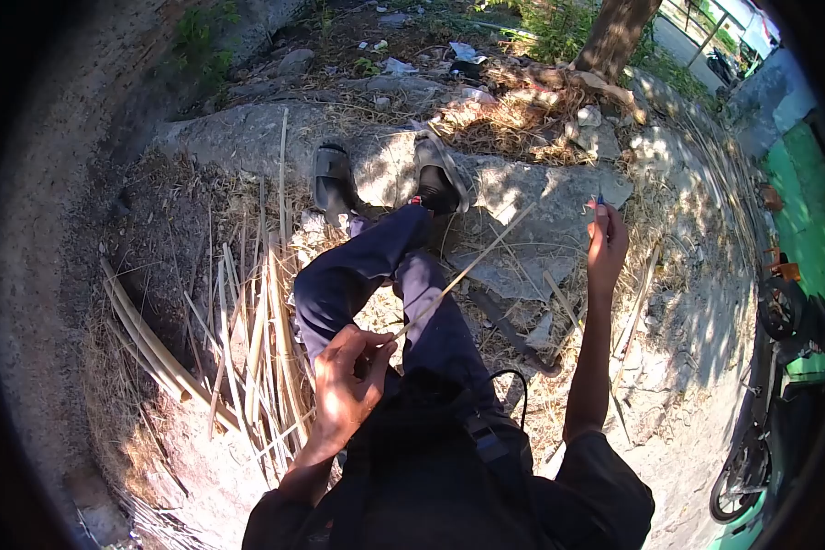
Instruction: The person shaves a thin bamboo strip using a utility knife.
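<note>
My left hand [344,380] is closed, pinching one end of a thin pale strip [467,270], which looks like split bamboo or cane. The strip slants up and to the right across my legs, its far end short of my right hand. My right hand [607,243], raised on the right, is closed around a small object [599,199] with a dark, narrow tip and a bit of red beside it; its kind is too small to make out. Beside my left leg lies a loose pile of long pale strips [270,339].
Thicker curved pieces [151,339] lie farther left by a rough wall [55,229]. My sandalled feet rest against a stone ledge [247,133]. A dark stick [509,330] lies right of my legs. A tree trunk [614,41] stands ahead; a motorbike [742,472] is at the right edge.
</note>
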### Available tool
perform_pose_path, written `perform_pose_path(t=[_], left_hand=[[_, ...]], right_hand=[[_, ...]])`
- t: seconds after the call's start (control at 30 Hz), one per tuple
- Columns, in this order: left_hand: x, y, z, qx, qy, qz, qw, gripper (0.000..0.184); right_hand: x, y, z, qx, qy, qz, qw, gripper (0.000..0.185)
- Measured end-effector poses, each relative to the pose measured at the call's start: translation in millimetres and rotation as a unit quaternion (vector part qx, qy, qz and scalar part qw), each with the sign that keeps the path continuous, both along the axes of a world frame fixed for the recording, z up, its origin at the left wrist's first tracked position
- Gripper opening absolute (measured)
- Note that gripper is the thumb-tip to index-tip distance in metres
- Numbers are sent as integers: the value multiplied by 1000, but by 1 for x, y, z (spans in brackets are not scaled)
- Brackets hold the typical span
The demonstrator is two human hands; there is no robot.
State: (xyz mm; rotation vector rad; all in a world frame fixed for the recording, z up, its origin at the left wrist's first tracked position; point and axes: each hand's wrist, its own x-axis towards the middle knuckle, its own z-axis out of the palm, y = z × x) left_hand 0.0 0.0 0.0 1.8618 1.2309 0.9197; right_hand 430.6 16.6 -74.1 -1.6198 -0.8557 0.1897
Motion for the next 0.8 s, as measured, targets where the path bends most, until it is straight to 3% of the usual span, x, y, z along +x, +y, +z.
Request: perform_pose_path(t=[0.07, 0.1, 0.17, 0.23, 0.27, 0.3, 0.43, 0.8], left_hand=[[5, 6, -4, 44, 12, 18, 999, 10], [6, -7, -2, 9, 3, 23, 1000, 10], [11, 2, 3, 40, -25, 22, 999, 10], [15, 7, 11, 8, 11, 24, 1000, 11], [18, 8, 11, 9, -3, 19, 1000, 12], [21, 10, 13, 12, -17, 14, 1000, 12], [31, 10, 24, -42, -61, -20, 997, 13], [40, 7, 29, -19, -127, -39, 991, 12]], right_hand=[[-12, -3, 6, 26, 150, 28, 988, 35], [-29, -23, 28, -10, 141, 27, 990, 35], [-64, -26, 37, -55, 125, 59, 989, 32], [-96, -37, 38, -30, 99, 165, 981, 26], [-113, -43, 42, -62, 15, 170, 983, 23], [-130, -47, 55, -19, -97, 215, 972, 22], [-169, -54, 59, 19, -200, 287, 936, 25], [-176, -52, 62, 84, -235, 293, 923, 31]])
